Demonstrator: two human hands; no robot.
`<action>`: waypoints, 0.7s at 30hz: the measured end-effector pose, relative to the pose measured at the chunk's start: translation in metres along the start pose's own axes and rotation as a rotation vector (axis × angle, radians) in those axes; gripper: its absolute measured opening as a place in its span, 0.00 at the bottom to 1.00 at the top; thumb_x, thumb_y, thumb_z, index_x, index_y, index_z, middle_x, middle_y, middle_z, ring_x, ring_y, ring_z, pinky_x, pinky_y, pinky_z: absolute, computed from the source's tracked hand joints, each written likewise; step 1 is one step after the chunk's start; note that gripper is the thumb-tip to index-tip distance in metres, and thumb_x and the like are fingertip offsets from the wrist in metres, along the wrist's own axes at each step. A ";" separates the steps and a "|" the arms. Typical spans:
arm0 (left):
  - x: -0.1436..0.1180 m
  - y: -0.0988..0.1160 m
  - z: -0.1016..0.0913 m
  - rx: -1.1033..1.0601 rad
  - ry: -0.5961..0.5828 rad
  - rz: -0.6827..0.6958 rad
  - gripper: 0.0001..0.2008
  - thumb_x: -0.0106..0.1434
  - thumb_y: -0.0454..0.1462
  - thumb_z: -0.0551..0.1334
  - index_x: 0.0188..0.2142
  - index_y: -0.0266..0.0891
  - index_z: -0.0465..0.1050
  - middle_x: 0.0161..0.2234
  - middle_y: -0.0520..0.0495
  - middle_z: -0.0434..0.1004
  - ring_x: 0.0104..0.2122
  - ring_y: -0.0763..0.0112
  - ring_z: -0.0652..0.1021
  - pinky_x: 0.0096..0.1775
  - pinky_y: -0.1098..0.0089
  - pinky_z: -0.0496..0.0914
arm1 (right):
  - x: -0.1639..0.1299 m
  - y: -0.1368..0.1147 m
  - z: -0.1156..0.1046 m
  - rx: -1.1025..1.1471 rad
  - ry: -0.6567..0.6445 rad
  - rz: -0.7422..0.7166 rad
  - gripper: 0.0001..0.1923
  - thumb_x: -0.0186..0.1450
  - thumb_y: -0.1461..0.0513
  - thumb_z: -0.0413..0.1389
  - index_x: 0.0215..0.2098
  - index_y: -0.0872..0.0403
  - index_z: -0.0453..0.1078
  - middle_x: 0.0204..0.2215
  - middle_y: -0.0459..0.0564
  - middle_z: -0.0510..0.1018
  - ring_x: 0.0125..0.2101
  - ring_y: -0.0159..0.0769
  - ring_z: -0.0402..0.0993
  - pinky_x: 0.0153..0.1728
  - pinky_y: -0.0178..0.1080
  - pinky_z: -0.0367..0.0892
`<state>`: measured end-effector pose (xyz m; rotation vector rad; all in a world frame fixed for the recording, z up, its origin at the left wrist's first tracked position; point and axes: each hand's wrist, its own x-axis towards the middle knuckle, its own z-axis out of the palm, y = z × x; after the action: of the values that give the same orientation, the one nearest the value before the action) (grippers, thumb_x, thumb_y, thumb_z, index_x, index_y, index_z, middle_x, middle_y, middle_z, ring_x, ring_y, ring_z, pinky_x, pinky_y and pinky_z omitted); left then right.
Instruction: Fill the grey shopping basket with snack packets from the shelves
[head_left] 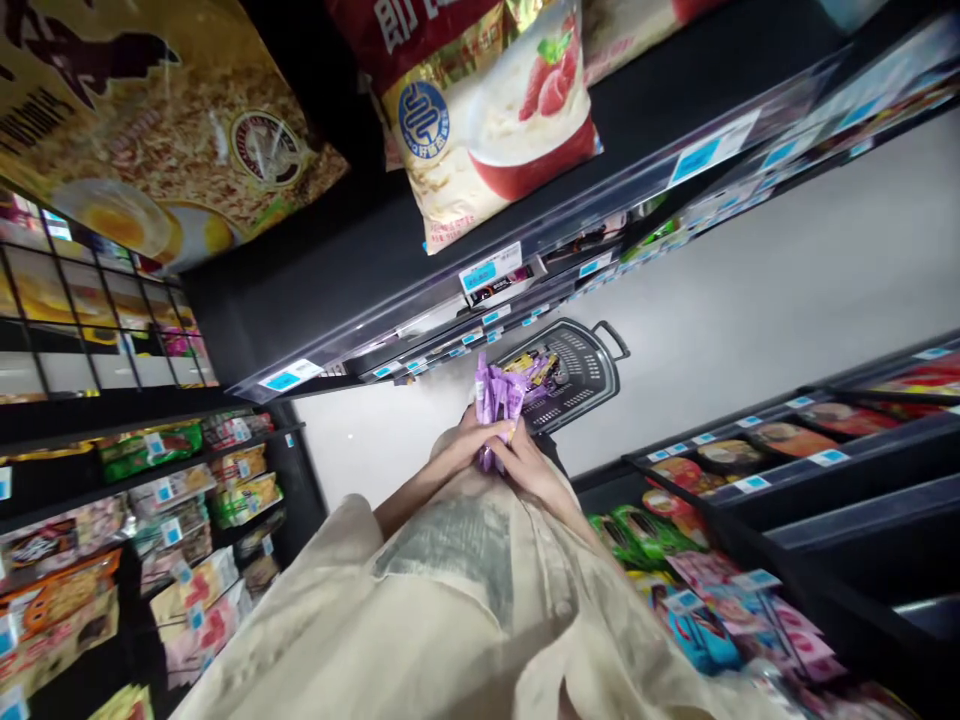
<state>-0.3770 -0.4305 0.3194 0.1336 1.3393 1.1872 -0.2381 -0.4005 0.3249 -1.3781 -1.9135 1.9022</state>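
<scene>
Several purple snack packets (495, 392) are bunched together in front of my body. My left hand (480, 438) wraps round them from one side, and my right hand (519, 448) closes on them from the other. The two hands meet at the lower part of the bunch. Beyond them on the floor is a dark grey shopping basket (589, 385) with a handle. Purple and yellow-black packets (541, 372) lie inside it, partly hidden behind the bunch in my hands.
Above, a black shelf (322, 270) bears a cereal bag (510, 120) and a yellow oat bag (165, 120). Racks of packaged snacks (180, 500) stand at left. Another shelf unit (750, 450) with packaged food runs along the right. Pale floor (787, 260) lies between the shelves.
</scene>
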 end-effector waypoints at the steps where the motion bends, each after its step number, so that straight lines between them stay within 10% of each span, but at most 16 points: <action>1: 0.001 0.005 -0.003 0.012 0.000 0.012 0.40 0.43 0.43 0.82 0.56 0.38 0.76 0.46 0.43 0.84 0.49 0.54 0.82 0.59 0.54 0.73 | 0.004 -0.004 0.002 -0.075 -0.024 -0.037 0.32 0.72 0.49 0.52 0.70 0.54 0.61 0.62 0.60 0.71 0.65 0.53 0.66 0.68 0.57 0.59; 7: -0.008 0.020 -0.043 0.131 0.021 -0.016 0.32 0.45 0.40 0.81 0.49 0.37 0.78 0.46 0.40 0.84 0.52 0.51 0.83 0.58 0.55 0.74 | 0.026 -0.017 0.029 -0.239 -0.237 -0.215 0.27 0.70 0.51 0.59 0.65 0.49 0.71 0.60 0.56 0.76 0.65 0.56 0.67 0.69 0.56 0.60; 15: -0.004 0.020 -0.093 0.603 0.358 0.168 0.12 0.62 0.37 0.67 0.45 0.36 0.75 0.42 0.39 0.84 0.38 0.58 0.85 0.43 0.62 0.80 | 0.045 -0.038 0.068 -0.098 -0.225 -0.259 0.58 0.57 0.55 0.72 0.77 0.59 0.49 0.75 0.65 0.55 0.73 0.62 0.54 0.71 0.55 0.61; 21: 0.056 0.091 -0.160 0.975 0.602 0.341 0.11 0.69 0.33 0.62 0.49 0.30 0.71 0.50 0.28 0.81 0.52 0.53 0.82 0.56 0.54 0.75 | 0.040 0.000 0.038 -0.086 -0.070 -0.185 0.47 0.70 0.50 0.60 0.78 0.57 0.47 0.72 0.64 0.61 0.72 0.57 0.60 0.72 0.54 0.58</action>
<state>-0.5676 -0.4341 0.2936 0.7702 2.4269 0.7561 -0.2858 -0.4026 0.2973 -1.1226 -2.0976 1.8237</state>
